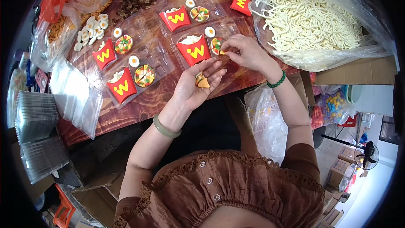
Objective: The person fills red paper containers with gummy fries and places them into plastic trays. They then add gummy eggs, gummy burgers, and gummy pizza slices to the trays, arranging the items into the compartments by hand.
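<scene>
My left hand [196, 85] is palm up with curled fingers, holding a few toy pizza slices [203, 82] with orange-yellow crust. My right hand [248, 52] pinches a slice at the edge of a partly filled toy pizza [216, 45] in a transparent blister tray [237, 28]. In that same tray sit a red fries box [195, 51] with a yellow mark and a toy egg half [210, 32]. Other trays hold more fries boxes [121, 86], egg halves [134, 61] and round pizzas [144, 75].
A plastic bag [295, 59] of pale stick pieces [312, 21] lies at the right. Loose egg halves [91, 30] and dark brown pieces [137, 3] lie at the back left. Stacked transparent trays [37, 114] stand left of the table, beside plastic sheets [78, 93].
</scene>
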Demonstrator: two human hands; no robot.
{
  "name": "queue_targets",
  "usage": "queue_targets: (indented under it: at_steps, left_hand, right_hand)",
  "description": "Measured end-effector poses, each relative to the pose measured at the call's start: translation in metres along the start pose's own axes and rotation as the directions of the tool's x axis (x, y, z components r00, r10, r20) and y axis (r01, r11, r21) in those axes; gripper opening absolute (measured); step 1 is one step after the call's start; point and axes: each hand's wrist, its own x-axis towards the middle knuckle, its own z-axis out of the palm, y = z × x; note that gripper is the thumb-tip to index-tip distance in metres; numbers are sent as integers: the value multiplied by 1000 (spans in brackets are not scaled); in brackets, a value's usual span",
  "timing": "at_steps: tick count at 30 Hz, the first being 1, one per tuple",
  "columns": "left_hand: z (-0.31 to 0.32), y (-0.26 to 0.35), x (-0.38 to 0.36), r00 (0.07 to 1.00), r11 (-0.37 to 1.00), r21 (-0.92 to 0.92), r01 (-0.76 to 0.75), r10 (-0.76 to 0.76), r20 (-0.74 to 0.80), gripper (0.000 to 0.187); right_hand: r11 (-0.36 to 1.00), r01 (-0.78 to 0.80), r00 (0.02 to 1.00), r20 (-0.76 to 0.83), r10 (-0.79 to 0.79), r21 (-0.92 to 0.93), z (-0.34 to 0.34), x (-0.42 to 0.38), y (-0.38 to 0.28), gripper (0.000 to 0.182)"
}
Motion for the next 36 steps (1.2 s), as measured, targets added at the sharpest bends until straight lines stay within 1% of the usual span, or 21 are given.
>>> queue_targets:
  at_steps: [2, 6, 8, 9, 11, 12, 14, 16, 18, 19, 21, 23, 24, 25, 26, 27, 28, 30, 31, 33, 36]
  left_hand:
    - [1, 0, 1, 1000, 1000, -2, -9, 9, -4, 28]
    - [-3, -2, 5, 1000, 999, -31, -16, 16, 18, 33]
    - [-1, -3, 2, 999, 999, -41, -9, 10, 39, 34]
    - [1, -2, 1, 998, 999, -51, -8, 11, 62, 37]
    - [-1, -3, 3, 996, 998, -67, -19, 24, 81, 36]
    - [-2, -3, 4, 994, 996, -83, -24, 32, 104, 36]
    - [2, -5, 6, 989, 996, -93, -9, 22, 149, 36]
    - [7, -6, 6, 980, 995, -102, 7, 14, 199, 36]
    - [10, -7, 4, 997, 998, -61, 4, 0, 74, 40]
    - [9, -7, 2, 997, 998, -64, -3, 7, 72, 40]
    - [7, -10, -2, 999, 998, 43, -48, 47, 19, 32]
    - [8, -9, -5, 999, 997, 76, -33, 31, 28, 31]
    - [8, -9, -6, 999, 994, 111, -21, 17, 34, 30]
    - [10, -8, -3, 999, 995, 96, -4, 1, 33, 26]
    - [9, -7, 1, 999, 995, 95, -8, 4, 34, 26]
    - [9, -6, 5, 996, 991, 126, -48, 38, 80, 24]
    - [9, -7, 8, 990, 984, 155, -88, 68, 127, 22]
    - [12, -11, 11, 988, 974, 174, -142, 130, 81, 20]
    - [14, -13, 11, 981, 961, 196, -194, 191, 30, 18]
    - [15, -15, 13, 981, 961, 199, -193, 190, 34, 18]
    - [18, -14, 12, 983, 961, 208, -184, 176, 55, 18]
  right_hand:
    - [988, 150, 989, -8, -150, 45, 0, -3, 4, 13]
    - [978, 170, 985, -59, -164, 119, 8, -9, 4, 14]
    - [979, -3, 992, -125, 29, 204, 12, -13, 2, 15]
    - [979, -2, 992, -125, 28, 204, 10, -15, -5, 15]
    - [913, -158, 981, -48, 189, 376, 2, -20, -30, 17]
    - [948, -8, 997, -66, 31, 320, 1, -21, -37, 19]
    - [959, 23, 998, 44, -37, 282, 0, -20, -58, 22]
    - [956, 43, 998, 22, -52, 291, 7, -25, -59, 21]
    - [916, -92, 992, 116, 51, 390, 7, -24, -62, 17]
    - [916, -88, 992, 120, 44, 392, 6, -24, -64, 17]
    - [857, -175, 984, 58, 168, 484, 1, -27, -67, 13]
    - [899, -189, 968, -80, 239, 394, -7, -25, -58, 10]
    - [966, -86, 977, -171, 130, 243, -8, -22, -47, 10]
    - [966, -86, 977, -170, 130, 243, -8, -23, -41, 10]
    - [966, -23, 993, -109, 53, 258, -9, -23, -36, 10]
    - [961, 39, 998, -49, -27, 275, -11, -21, -37, 11]
    - [961, 41, 998, -49, -29, 272, -11, -22, -40, 11]
    - [795, -254, 962, 58, 267, 551, -11, -28, -50, 12]
    - [795, -255, 961, 57, 269, 550, -8, -27, -49, 12]
    - [607, -244, 944, 41, 328, 757, 2, -29, -42, 14]
    - [692, -167, 948, -77, 308, 702, 1, -26, -30, 13]
